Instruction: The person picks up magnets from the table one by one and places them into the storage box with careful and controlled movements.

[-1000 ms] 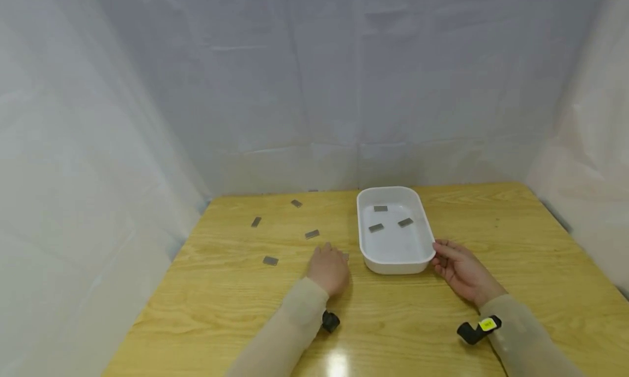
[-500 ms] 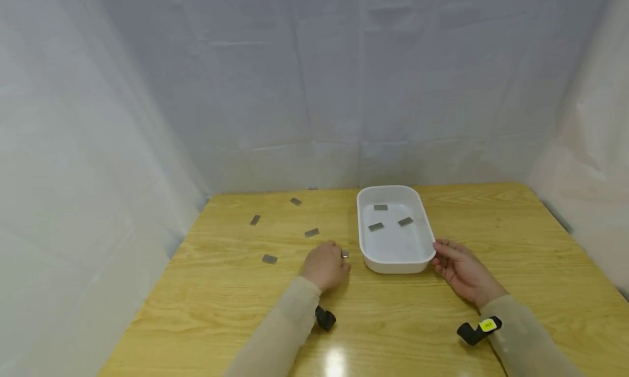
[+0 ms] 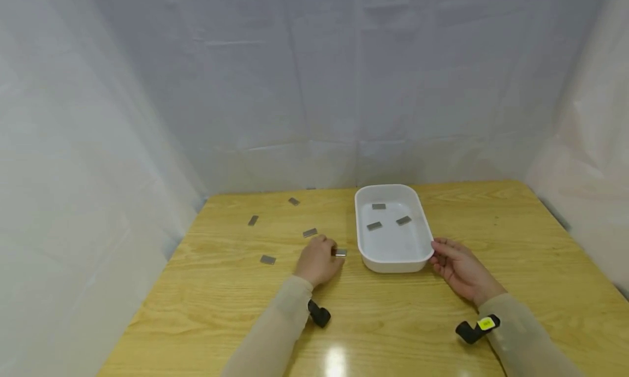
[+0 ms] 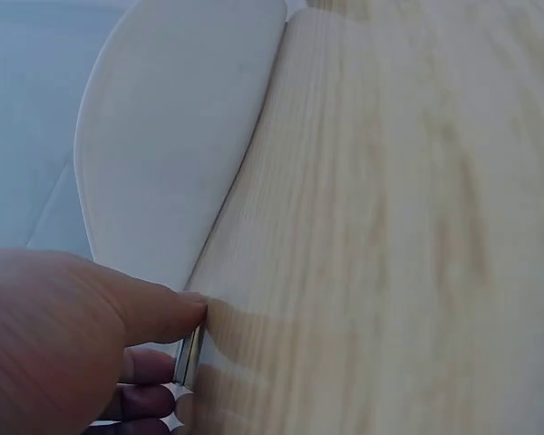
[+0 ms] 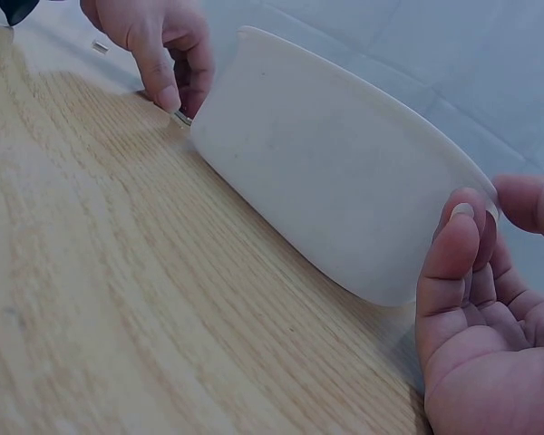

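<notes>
My left hand (image 3: 319, 261) is low over the table, left of a white plastic tub (image 3: 394, 252). Its thumb and fingers pinch a small, flat, rectangular metal piece (image 4: 189, 357), whose shiny end sticks out toward the tub in the head view. At the tub's near right corner, my right hand (image 3: 462, 270) holds the rim, thumb (image 5: 526, 201) above and curled fingers (image 5: 455, 245) against the outer wall. Inside the tub lie three similar grey pieces, one toward the back (image 3: 379, 206), one at left (image 3: 374, 226) and one at right (image 3: 404, 220).
Several more metal pieces lie scattered on the wooden table (image 3: 206, 311), the closest piece (image 3: 310, 232) just beyond my left hand and another piece (image 3: 267, 259) to its left. White sheeting (image 3: 324, 93) hangs behind the table and along both sides.
My left hand has shifted a little to the left, and the metal piece, mostly covered before, now shows between its fingertips. The right hand keeps its place on the tub.
</notes>
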The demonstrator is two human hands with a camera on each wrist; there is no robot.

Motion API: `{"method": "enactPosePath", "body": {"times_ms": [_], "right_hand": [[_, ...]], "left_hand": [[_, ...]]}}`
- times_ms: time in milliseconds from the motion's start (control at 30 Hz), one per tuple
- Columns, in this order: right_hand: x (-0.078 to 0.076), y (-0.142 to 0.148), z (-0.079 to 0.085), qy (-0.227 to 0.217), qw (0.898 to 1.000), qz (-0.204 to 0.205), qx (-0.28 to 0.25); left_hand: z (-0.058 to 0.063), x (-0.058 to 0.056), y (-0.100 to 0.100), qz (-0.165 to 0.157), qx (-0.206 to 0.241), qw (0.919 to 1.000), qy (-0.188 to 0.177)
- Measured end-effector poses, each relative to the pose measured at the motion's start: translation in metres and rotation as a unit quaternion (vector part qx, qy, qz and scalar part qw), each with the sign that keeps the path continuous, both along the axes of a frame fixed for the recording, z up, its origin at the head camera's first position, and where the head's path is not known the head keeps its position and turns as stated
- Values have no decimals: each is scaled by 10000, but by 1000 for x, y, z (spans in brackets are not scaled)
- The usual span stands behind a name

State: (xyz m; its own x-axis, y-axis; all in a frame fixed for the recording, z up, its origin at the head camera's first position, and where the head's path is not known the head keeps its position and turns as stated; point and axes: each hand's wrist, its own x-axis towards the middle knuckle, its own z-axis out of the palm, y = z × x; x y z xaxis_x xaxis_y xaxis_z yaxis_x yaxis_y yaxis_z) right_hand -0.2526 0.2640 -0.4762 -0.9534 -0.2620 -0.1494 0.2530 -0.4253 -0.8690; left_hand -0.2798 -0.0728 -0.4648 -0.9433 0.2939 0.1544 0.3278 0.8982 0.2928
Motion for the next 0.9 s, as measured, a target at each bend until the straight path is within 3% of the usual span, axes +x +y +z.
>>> {"method": "enactPosePath", "body": {"times_ms": [467,900], "right_hand": [[2,0,1,114,9999,48,33],[3,-2,3,61,10000,8,23]], "left_hand": [[5,2,-1,-3,-205,9998,70],[6,5,-1,112,-344,9993,-91]]}}
